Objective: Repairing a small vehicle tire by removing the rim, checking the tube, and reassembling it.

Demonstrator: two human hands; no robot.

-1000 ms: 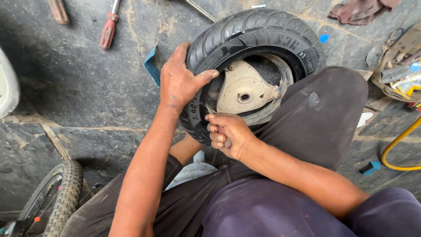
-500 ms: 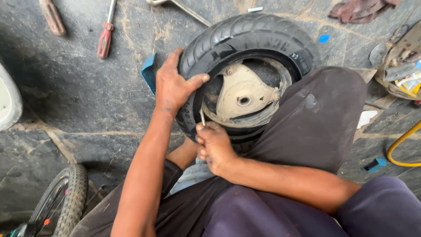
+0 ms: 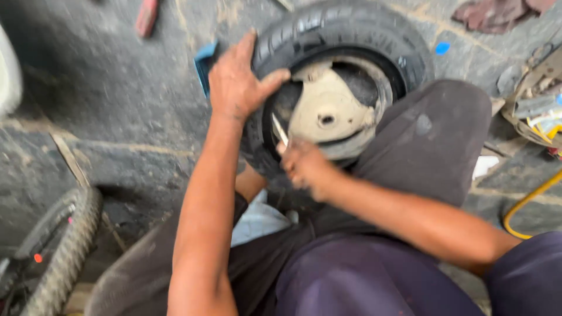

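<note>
Small scooter wheel propped on the floor against the person's knee: left hand clamps the tyre sidewall, thumb hooked inside to steady it, while right hand pinches a thin metal tool at the rim.

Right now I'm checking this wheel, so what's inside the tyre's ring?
Inside the tyre: a pale metal hub with a centre hole. The knee and right hand cover its lower part.

Tyre on knee, screwdriver left.
</note>
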